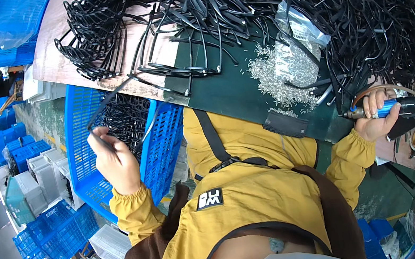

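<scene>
My left hand (pixel 117 162) is closed around the bent end of a thin black eyeglass temple (pixel 112 96), over a blue basket (pixel 80 154). Whether a front frame is joined to the temple cannot be made out. Black glasses parts (pixel 122 118) fill the basket beneath. At the right edge of the table my right hand (pixel 377 117) grips a blue-and-black electric screwdriver (pixel 388 108), its tip pointing left toward the table. Tiny silvery screws (pixel 278 79) lie heaped on the green mat (pixel 218 90), partly under a clear plastic bag (pixel 293 36).
Black glasses frames (pixel 96 33) are stacked at the table's far left. A large heap of loose black temples (pixel 362 15) covers the far and right side. A small dark flat piece (pixel 285 123) sits at the mat's near edge. Blue crates (pixel 54 235) stand on the floor at left.
</scene>
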`<state>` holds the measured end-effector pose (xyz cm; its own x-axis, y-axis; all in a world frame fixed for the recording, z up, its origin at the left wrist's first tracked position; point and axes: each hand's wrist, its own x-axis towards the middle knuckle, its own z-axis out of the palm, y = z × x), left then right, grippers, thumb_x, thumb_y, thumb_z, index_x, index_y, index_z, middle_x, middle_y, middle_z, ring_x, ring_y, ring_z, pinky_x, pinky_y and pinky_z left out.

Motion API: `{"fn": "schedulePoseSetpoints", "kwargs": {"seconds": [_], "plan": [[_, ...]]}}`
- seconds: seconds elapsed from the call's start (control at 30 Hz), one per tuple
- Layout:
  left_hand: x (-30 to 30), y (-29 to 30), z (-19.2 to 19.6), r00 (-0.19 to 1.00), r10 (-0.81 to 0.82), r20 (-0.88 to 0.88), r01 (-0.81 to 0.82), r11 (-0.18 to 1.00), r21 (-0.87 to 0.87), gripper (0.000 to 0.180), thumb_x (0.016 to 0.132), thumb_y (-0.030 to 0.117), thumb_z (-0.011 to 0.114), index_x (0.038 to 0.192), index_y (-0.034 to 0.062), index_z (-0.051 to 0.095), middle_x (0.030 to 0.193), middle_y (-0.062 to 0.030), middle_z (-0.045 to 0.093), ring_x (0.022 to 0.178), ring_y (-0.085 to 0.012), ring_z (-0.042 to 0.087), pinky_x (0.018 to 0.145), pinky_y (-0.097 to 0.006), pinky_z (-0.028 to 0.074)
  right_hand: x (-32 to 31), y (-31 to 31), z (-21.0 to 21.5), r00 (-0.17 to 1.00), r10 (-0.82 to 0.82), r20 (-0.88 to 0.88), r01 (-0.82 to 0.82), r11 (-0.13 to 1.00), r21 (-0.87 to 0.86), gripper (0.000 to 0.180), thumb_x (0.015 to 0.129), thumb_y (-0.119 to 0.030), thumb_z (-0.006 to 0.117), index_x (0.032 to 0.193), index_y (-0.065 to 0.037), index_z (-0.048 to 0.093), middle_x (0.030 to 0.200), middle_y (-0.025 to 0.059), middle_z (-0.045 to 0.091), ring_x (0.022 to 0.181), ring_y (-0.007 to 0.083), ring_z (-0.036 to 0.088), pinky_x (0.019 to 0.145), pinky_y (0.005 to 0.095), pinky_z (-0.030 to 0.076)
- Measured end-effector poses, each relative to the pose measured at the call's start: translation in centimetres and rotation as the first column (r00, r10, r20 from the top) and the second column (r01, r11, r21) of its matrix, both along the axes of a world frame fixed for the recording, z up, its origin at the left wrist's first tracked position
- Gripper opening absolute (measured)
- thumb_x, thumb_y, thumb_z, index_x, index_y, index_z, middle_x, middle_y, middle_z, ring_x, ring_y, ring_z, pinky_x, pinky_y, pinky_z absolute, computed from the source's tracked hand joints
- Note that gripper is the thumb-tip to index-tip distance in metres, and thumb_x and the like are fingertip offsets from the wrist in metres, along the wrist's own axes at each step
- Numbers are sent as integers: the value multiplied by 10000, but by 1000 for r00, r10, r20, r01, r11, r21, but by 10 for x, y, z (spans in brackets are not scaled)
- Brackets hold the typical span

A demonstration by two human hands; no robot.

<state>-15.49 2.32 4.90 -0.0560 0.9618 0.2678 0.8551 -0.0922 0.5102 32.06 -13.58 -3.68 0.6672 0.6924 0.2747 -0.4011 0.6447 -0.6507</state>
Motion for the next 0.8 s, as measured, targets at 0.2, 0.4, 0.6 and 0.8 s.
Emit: {"fn": "schedulePoseSetpoints", "kwargs": {"seconds": [0.2, 0.4, 0.6, 0.8], "plan": [[57, 67, -71, 846, -129, 518, 76, 990, 123, 798, 771, -62, 451, 1531, -28, 212, 1456, -268, 388, 1375, -368, 389, 1181, -435, 256, 14, -15, -20, 963, -190, 188, 229, 951, -210, 521, 1032, -458, 494, 1306, -15, 492, 1034, 96, 587, 914, 196, 596, 767, 304, 520], [86, 86, -77, 768, -620, -161, 631, 691, 353, 254, 907, 122, 528, 1071, 13, 688, 1043, -177, 669, 1038, -341, 632, 984, -421, 438, 18, -37, -26, 333, 110, 937, 869, 350, -350, 449, 973, -253, 561, 1330, 17, 541, 1325, 185, 558, 1249, 340, 512, 1097, 429, 365], [101, 117, -70, 840, -482, -249, 543, 756, 366, 330, 1007, 192, 529, 733, 33, 621, 716, -151, 580, 668, -350, 584, 608, -445, 439, 9, -35, -16, 267, 282, 921, 844, 392, -365, 357, 881, -74, 661, 1235, -38, 641, 1235, 174, 581, 1174, 353, 530, 1041, 436, 384], [149, 139, -16, 774, -594, -220, 633, 712, 303, 122, 910, 111, 662, 957, 1, 645, 935, -186, 644, 829, -347, 639, 746, -408, 529, 32, -42, 0, 161, 343, 925, 749, 567, -341, 399, 753, 106, 580, 1112, -44, 671, 1007, 135, 539, 970, 311, 550, 887, 400, 447]]}}
